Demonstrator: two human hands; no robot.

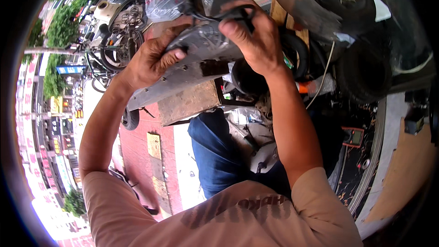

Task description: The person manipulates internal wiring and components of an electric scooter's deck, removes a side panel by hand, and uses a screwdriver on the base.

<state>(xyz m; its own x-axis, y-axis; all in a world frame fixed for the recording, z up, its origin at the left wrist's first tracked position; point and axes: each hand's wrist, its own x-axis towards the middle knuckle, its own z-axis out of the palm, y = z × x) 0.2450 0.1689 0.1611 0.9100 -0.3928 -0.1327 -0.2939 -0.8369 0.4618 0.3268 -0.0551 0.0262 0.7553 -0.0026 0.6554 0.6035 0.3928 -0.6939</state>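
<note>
In front of me a long grey metal body with bolts along its side [183, 73] stretches away to the upper right. On its upper end lies a glossy, dark grey curved piece [201, 38]; its kind I cannot make out. My left hand [153, 59] is closed on the near left edge of that piece, thumb on top. On the other side my right hand [256, 39] curls around a black cable [224, 15], its thumb against the glossy piece. Both hands have dark smudges. A worn wooden block or box [190, 103] sits under the grey body.
A large black wheel [329, 0] and a tyre [363, 73] stand to the right. Farther down lies a red-edged meter [353, 137] on a dark patterned surface. Parked bicycles [119, 48] and a clear plastic bag [167, 0] are at the upper left.
</note>
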